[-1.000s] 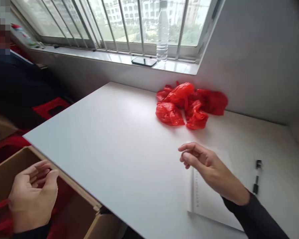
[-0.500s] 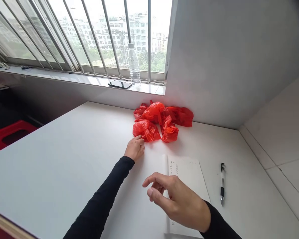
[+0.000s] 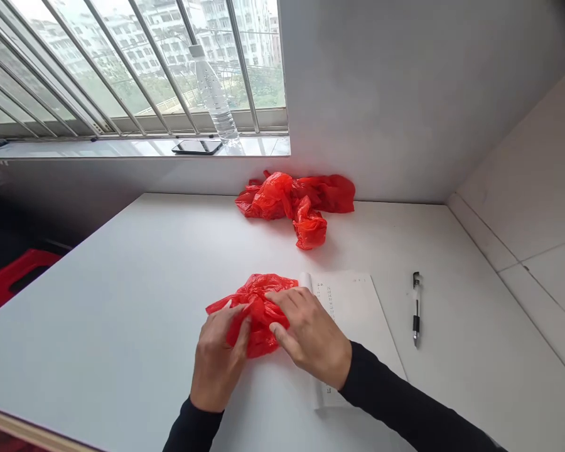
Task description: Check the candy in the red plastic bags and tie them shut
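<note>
A crumpled red plastic bag (image 3: 262,342) lies on the white table in front of me, gathered into a twist near its middle. My left hand (image 3: 221,351) pinches its left side between thumb and fingers. From the right, my right hand (image 3: 311,329) has its forefinger and thumb on the bag around the gathered part, with red plastic between them. Part of the bag is hidden behind my fingers. An open notebook (image 3: 358,314) with handwriting down its page lies beneath and beside my right hand and forearm.
More crumpled red plastic bags (image 3: 275,196) lie against the wall at the table's (image 3: 98,301) back. A pen (image 3: 416,311) lies right of the notebook. On the windowsill are a phone (image 3: 196,147) and a water bottle (image 3: 214,94). A red stool (image 3: 19,276) stands at left.
My left hand has brought one red bag from the pile toward me, beside the notebook. My right hand has moved up and left onto that bag. The view has shifted.
</note>
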`<state>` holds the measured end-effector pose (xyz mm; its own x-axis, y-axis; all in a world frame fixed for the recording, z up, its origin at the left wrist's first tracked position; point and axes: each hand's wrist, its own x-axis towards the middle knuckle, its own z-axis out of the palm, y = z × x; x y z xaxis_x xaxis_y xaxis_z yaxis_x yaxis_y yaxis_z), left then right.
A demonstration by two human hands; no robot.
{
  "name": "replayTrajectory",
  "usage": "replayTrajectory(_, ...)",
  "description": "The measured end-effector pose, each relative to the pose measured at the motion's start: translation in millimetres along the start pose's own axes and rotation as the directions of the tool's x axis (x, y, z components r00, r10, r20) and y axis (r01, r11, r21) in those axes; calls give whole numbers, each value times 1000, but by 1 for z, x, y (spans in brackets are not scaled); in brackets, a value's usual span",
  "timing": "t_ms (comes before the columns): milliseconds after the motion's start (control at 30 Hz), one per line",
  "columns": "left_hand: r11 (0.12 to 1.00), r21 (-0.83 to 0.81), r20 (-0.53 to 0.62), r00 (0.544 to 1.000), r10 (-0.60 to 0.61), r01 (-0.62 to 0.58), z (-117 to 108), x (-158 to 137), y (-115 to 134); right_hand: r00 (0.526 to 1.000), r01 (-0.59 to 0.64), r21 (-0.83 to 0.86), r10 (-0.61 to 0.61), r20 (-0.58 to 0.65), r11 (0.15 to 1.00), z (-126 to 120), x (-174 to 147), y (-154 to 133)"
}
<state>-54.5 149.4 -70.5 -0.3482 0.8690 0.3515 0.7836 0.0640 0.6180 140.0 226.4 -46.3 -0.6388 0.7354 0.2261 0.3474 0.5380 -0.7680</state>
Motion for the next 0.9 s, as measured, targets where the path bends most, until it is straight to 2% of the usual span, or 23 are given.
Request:
replayTrajectory(100, 993, -83, 2, 997, -80, 80, -8, -8, 1, 996, -19, 19, 17, 91, 1000, 7, -1, 5)
replayTrajectory(233, 969, -175, 65, 984, -165, 174, -27, -21, 11, 969, -115, 239, 56, 240, 964, 0, -2, 0)
replayTrajectory(300, 956, -215, 103, 978, -183, 202, -32, -26, 17, 960, -147, 289, 66, 273, 946, 0, -2, -4)
replayTrajectory(433, 928, -264, 128, 963, -236, 262, -37, -33, 15, 968, -125, 169, 83, 237, 978, -1, -2, -5)
replayTrajectory(500, 908, -269, 14, 945, -328, 320, -43, -34, 5, 972, -168, 116, 146, 183, 979, -9, 0, -3)
replayTrajectory(567, 878, -305, -134, 896, -423, 369, -53, -34, -5, 978, -199, 88, 192, 80, 976, -21, 3, -1)
replayTrajectory(633, 855, -359, -183, 870, -459, 375, -62, -32, -11, 982, -188, 77, 189, -7, 979, -32, 7, 1)
replayTrajectory(733, 865, -374, -109, 910, -400, 335, -67, -28, -4, 987, -162, 146, 162, 6, 976, -36, 7, 0)
replayTrajectory(833, 959, -174, -55, 970, -235, 222, -57, -24, 8, 982, -177, 211, 158, 105, 961, -30, 4, -5)
replayTrajectory(900, 990, -49, -36, 990, -133, 131, -50, -21, 12, 979, -173, 195, 148, 138, 965, -27, 2, -7)
